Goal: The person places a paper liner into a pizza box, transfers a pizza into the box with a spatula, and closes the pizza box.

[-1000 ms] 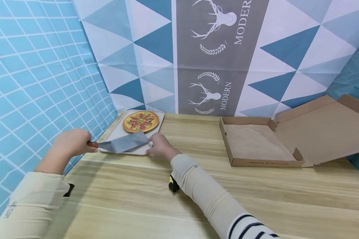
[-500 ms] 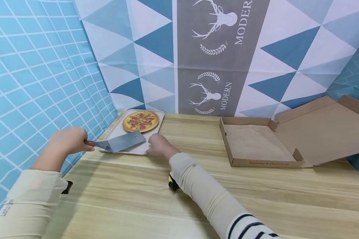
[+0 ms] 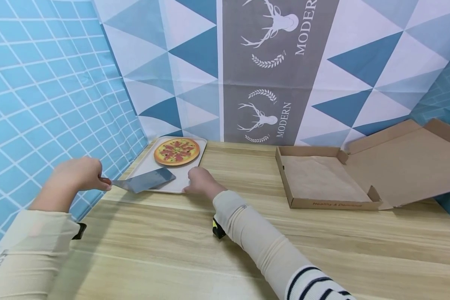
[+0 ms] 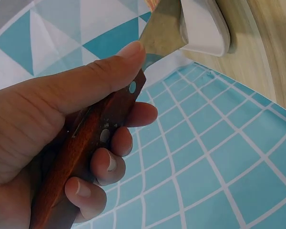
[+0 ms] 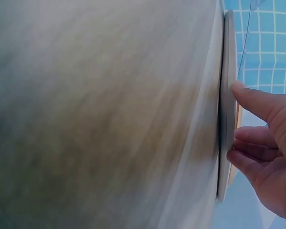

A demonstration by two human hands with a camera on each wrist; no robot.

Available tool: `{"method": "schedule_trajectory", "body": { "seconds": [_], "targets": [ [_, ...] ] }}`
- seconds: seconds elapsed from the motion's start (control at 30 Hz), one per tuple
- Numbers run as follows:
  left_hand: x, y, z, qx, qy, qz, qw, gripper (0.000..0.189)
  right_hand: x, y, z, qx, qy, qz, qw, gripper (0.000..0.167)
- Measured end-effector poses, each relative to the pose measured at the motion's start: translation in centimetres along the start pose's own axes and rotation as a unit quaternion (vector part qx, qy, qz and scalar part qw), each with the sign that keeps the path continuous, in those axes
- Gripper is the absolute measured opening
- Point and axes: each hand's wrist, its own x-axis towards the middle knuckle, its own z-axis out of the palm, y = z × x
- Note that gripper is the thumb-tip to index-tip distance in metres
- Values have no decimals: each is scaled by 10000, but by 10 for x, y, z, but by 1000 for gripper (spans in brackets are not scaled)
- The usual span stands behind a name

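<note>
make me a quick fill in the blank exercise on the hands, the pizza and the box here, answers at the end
1. The left hand has its grip round the wooden ____ of the metal spatula.
2. The right hand touches the edge of the tray, where the pizza lies with its toppings facing ____.
3. In the head view, the cardboard pizza box is to the ____ of the tray.
4. The box's lid is ____, not closed.

Missing words: handle; up; right; open.

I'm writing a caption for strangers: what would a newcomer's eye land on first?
Probably the pizza, bright yellow and red on the pale tray at the far left of the wooden tabletop. Next, the metal spatula slanting over the tray's near side, then the open cardboard pizza box at the right.
</note>
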Motion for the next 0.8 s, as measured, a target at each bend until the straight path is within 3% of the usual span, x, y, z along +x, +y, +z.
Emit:
{"method": "schedule_trajectory", "body": {
  "seconds": [0.33, 0.57, 0.8],
  "targets": [
    [5, -3, -2, -19, -131, -81, 9999, 32, -1, -1, -2, -246, -292, -418, 9984, 43],
    [9, -4, 2, -88, -179, -66, 9998, 33, -1, 0, 1, -362, -238, -755, 9962, 48],
    [16, 0, 1, -89, -355, -123, 9993, 34, -5, -1, 0, -77, -255, -567, 9980, 50]
  ]
}}
